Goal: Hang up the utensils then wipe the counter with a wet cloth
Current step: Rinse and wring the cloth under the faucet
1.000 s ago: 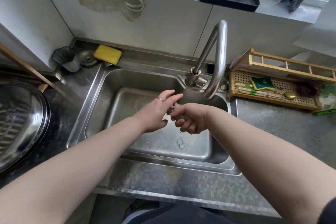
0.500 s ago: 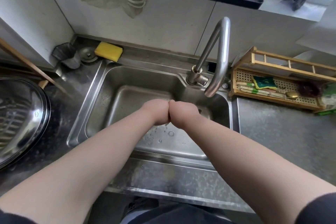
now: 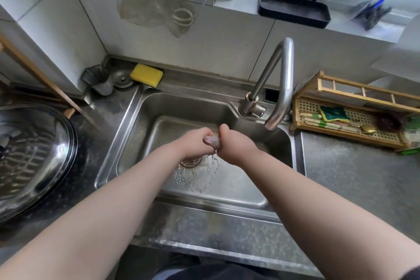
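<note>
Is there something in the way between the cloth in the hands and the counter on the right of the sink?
Nothing visible blocks it. Both hands, left and right, grip the cloth over the sink. The counter beyond the right rim lies bare; the wooden rack stands only at its back.

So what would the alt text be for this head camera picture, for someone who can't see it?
Two hands, left hand and right hand, wring a small cloth over a steel sink, water dripping toward the drain. The tap arches behind, and a yellow sponge lies on the back ledge.
</note>
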The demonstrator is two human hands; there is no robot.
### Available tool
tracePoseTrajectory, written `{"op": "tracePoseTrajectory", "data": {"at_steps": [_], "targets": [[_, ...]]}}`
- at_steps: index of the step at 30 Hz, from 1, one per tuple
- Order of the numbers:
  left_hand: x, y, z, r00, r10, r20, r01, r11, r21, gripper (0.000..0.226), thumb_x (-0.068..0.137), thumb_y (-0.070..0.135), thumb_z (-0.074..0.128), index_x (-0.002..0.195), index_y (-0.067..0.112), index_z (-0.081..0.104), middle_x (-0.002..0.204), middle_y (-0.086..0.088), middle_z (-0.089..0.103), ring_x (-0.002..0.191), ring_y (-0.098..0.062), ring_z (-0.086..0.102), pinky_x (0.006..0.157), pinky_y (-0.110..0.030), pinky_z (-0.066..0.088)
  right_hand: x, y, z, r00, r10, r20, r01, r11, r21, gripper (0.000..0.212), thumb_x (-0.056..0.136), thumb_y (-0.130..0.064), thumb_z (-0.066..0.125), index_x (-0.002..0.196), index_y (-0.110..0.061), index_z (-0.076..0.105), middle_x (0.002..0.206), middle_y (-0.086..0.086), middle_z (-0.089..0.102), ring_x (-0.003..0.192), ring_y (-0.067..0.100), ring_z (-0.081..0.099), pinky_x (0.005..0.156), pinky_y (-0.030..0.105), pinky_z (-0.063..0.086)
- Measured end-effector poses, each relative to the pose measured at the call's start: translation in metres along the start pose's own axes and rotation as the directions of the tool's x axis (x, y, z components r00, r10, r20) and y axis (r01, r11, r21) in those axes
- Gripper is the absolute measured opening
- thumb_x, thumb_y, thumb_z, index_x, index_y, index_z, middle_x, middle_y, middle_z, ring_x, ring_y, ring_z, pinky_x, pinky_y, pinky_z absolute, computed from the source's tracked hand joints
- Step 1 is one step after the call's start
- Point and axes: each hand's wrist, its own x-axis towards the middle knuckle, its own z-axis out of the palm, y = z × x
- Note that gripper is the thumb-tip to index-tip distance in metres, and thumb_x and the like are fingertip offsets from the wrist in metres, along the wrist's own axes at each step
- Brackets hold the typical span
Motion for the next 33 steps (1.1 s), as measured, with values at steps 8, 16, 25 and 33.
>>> {"op": "tracePoseTrajectory", "data": {"at_steps": [8,16,25,33], "targets": [[-0.031,-0.005,-0.038,0.908,0.174,-0.381,-0.299,0.907,-0.296,0.026,0.081,0.018,0.077,0.093,0.040,0.072,0.094,0.008,0.072,0.083,-0.009,0.068,0.079,-0.025,0.055,-0.024,-0.021,-0.029,0.993,0.108,-0.044,-0.059,0.794,0.605,0.042,0.081,-0.032,0.083,0.099,-0.004,0.059,0.083,0.011,0.069,0.064,0.022,0.067,0.059,0.038,0.057],[-0.047,0.001,-0.065,0.767,0.535,-0.353,-0.488,0.845,0.219,0.014,0.077,0.006,0.068,0.084,0.018,0.071,0.093,0.003,0.064,0.085,-0.014,0.062,0.077,-0.034,0.053,-0.053,-0.049,-0.020,0.990,0.116,-0.077,0.036,0.322,0.946,0.028,0.094,-0.019,0.068,0.123,-0.021,0.066,0.103,0.016,0.074,0.090,0.024,0.071,0.084,0.042,0.058],[-0.062,0.014,-0.056,0.780,0.531,-0.331,-0.491,0.847,0.203,0.019,0.078,0.004,0.062,0.082,0.020,0.069,0.093,0.003,0.060,0.085,-0.013,0.059,0.076,-0.026,0.049,-0.073,-0.064,-0.013,0.920,0.298,-0.253,0.146,0.341,0.929,0.010,0.091,-0.011,0.072,0.097,-0.018,0.074,0.093,0.008,0.076,0.092,0.027,0.073,0.085,0.048,0.061],[-0.064,-0.013,-0.066,0.831,0.421,-0.363,-0.384,0.907,0.174,0.059,0.073,-0.008,0.053,0.124,0.019,0.067,0.116,0.002,0.066,0.106,-0.011,0.061,0.095,-0.022,0.046,-0.071,-0.048,-0.026,0.711,0.637,-0.298,0.197,0.226,0.954,0.016,0.095,-0.020,0.067,0.081,-0.027,0.071,0.085,0.004,0.073,0.091,0.029,0.073,0.077,0.048,0.063]]}}
